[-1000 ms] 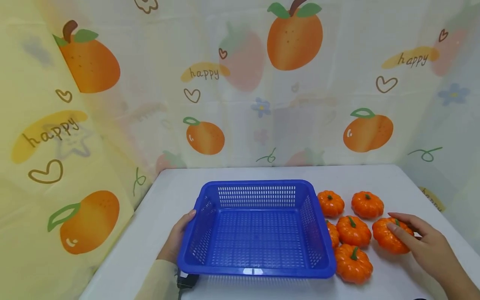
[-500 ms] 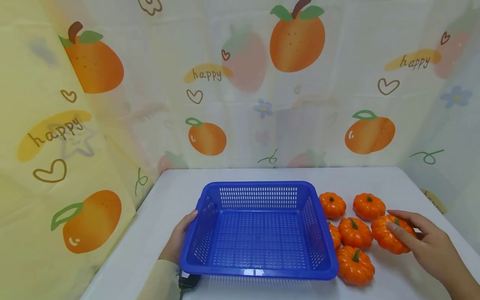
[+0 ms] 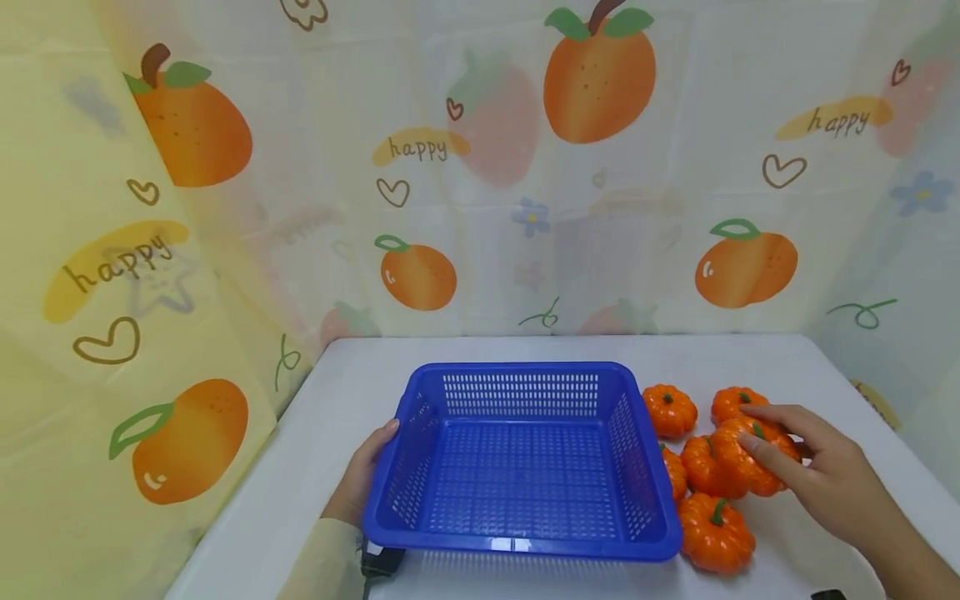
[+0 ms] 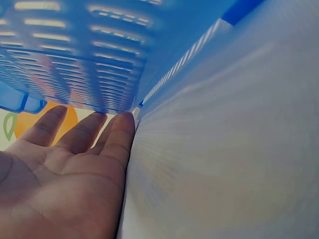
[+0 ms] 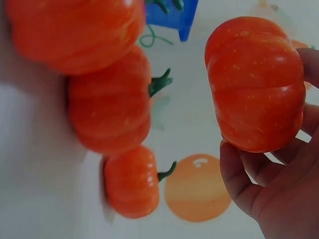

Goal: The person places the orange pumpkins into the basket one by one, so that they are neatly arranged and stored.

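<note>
A blue plastic basket (image 3: 517,546) with slotted walls stands on the table, nothing inside it. Beside its left wall is my left hand (image 3: 358,479); in the left wrist view the fingers (image 4: 82,132) reach out fairly straight, tips at the slotted wall. My right hand (image 3: 836,471) grips a small orange pumpkin (image 3: 738,467), thumb on the near side. That pumpkin is held up above the table, as the right wrist view shows, and overlaps other pumpkins in the head view. Several more pumpkins, among them a front one (image 3: 716,533), sit right of the basket.
The white table (image 3: 300,500) ends at a cloth (image 3: 480,250) printed with fruit, hung behind and at the sides. A dark object (image 3: 381,560) shows by the left wrist under the basket's front corner. Another dark item (image 3: 827,595) peeks in at the bottom right.
My right hand has moved left with the pumpkin, from the right of the group to over its neighbours. The left hand stays by the basket; the whole view has shifted slightly.
</note>
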Motion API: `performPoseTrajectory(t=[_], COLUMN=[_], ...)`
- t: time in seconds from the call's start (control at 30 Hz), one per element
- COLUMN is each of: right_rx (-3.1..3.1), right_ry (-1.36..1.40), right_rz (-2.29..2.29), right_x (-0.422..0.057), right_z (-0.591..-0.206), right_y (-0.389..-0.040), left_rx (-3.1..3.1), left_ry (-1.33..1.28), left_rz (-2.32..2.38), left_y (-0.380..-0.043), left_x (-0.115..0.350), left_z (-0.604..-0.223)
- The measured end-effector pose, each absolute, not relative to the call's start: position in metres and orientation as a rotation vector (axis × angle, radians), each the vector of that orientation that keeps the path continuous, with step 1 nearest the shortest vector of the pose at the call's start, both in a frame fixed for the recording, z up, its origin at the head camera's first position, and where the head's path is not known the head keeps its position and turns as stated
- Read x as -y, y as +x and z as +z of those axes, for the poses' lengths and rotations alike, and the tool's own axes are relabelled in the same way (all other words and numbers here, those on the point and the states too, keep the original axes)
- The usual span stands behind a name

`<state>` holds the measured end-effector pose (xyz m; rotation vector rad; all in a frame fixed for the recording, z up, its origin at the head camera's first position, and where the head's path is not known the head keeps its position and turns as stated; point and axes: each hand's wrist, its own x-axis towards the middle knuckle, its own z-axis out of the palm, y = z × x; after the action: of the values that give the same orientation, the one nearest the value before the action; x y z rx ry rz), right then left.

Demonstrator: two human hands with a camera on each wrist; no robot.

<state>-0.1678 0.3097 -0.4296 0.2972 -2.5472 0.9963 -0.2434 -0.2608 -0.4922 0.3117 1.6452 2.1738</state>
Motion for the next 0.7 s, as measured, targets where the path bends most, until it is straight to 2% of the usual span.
performPoseTrajectory(t=[0.3, 0.7], right_rx=[2.505, 2.461], right_ry=[0.492, 0.74], right_rz=[1.007, 1.079], right_x=[-0.283, -0.233], right_z=[-0.403, -0.37], right_y=[-0.177, -0.189], left_rx=[-1.679, -1.709], left_ry=[0.368, 0.264], left_rz=[2.126, 2.167], left_y=[-0.246, -0.246], left_x=[0.26, 0.259], left_z=[-0.489, -0.492])
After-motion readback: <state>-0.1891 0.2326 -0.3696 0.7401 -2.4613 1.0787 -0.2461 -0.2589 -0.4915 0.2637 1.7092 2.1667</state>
